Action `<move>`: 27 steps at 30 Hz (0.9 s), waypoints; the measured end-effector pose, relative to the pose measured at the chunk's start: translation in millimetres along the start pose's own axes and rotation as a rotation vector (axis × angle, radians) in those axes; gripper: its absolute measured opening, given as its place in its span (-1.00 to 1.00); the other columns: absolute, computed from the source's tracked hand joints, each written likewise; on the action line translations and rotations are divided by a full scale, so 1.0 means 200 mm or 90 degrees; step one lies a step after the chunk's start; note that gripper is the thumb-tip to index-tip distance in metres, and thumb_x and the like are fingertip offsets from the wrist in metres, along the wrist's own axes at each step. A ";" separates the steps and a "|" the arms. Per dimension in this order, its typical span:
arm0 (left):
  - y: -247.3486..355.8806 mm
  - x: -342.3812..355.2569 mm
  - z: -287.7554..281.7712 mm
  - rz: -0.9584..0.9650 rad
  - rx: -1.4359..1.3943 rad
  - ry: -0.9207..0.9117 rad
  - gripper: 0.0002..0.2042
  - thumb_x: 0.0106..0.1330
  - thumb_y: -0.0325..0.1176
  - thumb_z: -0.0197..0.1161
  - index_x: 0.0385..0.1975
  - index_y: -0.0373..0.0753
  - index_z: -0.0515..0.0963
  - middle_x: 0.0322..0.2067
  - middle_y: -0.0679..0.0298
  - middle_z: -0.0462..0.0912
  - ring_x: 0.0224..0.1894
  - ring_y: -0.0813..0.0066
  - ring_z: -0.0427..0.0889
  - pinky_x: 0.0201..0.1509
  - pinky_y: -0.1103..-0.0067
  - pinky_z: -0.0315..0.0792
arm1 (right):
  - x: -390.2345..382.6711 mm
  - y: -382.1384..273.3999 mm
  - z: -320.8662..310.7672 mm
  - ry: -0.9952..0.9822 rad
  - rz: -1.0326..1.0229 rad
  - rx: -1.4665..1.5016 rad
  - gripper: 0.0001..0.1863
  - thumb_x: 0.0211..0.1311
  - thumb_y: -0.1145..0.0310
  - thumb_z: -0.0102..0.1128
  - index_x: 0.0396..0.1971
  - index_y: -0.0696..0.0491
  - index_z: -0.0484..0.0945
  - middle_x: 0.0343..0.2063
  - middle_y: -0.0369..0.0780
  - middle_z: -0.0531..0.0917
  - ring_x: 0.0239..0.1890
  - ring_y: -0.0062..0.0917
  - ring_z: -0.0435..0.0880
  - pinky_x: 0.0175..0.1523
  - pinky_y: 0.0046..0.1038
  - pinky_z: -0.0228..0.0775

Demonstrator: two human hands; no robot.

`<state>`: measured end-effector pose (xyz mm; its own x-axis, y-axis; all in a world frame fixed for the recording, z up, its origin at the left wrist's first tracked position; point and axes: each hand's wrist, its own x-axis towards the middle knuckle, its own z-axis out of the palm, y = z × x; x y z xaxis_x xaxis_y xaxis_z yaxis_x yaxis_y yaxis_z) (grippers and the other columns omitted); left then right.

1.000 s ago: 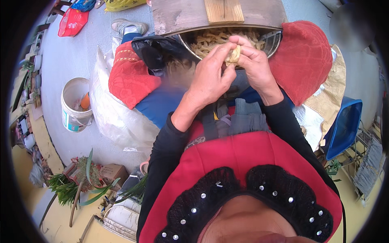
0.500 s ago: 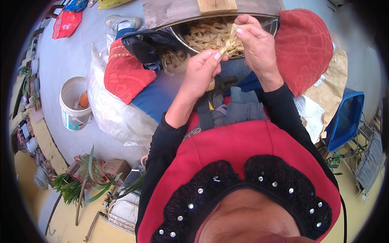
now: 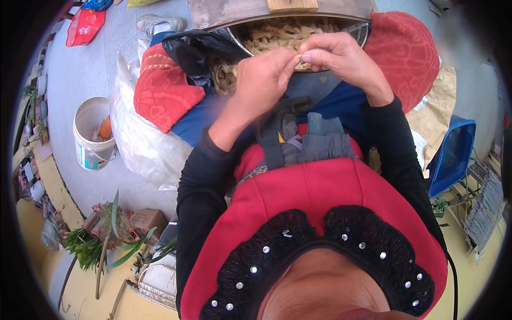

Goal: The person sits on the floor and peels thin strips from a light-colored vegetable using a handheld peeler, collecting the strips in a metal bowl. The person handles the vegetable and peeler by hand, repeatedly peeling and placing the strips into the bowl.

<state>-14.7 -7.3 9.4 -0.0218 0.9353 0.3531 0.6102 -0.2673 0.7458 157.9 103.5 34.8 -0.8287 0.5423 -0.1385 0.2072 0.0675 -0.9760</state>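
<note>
My left hand (image 3: 265,79) and my right hand (image 3: 346,63) meet at the fingertips, pinched on a small pale tan strip (image 3: 302,60), mostly hidden by fingers. Just behind them is a steel pot (image 3: 363,37) full of similar tan strips (image 3: 277,37), partly under a wooden board (image 3: 224,13) with a lighter block (image 3: 293,4) on it. An open black plastic bag (image 3: 194,49) lies left of the pot, with more tan strips (image 3: 218,74) beside it.
Red cloths (image 3: 401,58) cover my knees. At left are a white sack (image 3: 138,154), a white bucket (image 3: 88,144) and a red bag (image 3: 82,26). At right are brown paper (image 3: 437,101) and a blue bin (image 3: 453,157). Plants (image 3: 85,248) and a cardboard box (image 3: 146,224) lie lower left.
Half a second ago the knotted strip showed between my spread hands. My left hand has since moved up and my right down and rightward, so the fingertips meet and hide most of it.
</note>
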 end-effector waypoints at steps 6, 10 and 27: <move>-0.03 0.05 -0.06 -0.247 -0.380 -0.163 -0.85 0.40 -0.39 0.20 -0.26 -0.35 0.63 -0.49 0.46 0.52 -0.43 0.76 0.37 -0.37 0.73 0.29 | -0.03 -0.05 -0.09 0.036 0.022 0.030 -0.92 0.25 0.45 0.27 -0.35 0.15 0.64 -0.53 -0.40 0.57 -0.44 -0.79 0.47 -0.35 -0.67 0.32; -0.09 0.23 -0.11 -0.242 -0.407 -0.097 -0.82 0.40 -0.38 0.20 -0.18 -0.36 0.64 -0.48 0.51 0.52 -0.43 0.79 0.37 -0.37 0.76 0.29 | 0.08 -0.08 -0.13 0.150 -0.044 -0.048 -0.86 0.27 0.38 0.26 -0.29 0.14 0.65 -0.50 -0.41 0.59 -0.43 -0.80 0.48 -0.34 -0.68 0.31; -0.43 0.59 -0.01 -0.212 -0.157 0.030 -0.86 0.35 -0.36 0.19 -0.28 -0.30 0.58 -0.49 0.29 0.63 -0.43 0.49 0.57 -0.30 0.57 0.43 | 0.44 0.17 -0.24 0.382 -0.092 -0.298 -0.79 0.27 0.23 0.21 -0.30 0.07 0.63 -0.43 -0.16 0.67 -0.32 -0.40 0.67 -0.20 -0.39 0.47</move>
<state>-72.0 125.9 -12.0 -0.2259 0.9698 0.0915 0.3557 -0.0053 0.9346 118.0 193.5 -2.8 -0.4683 0.8531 0.2301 0.4269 0.4464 -0.7865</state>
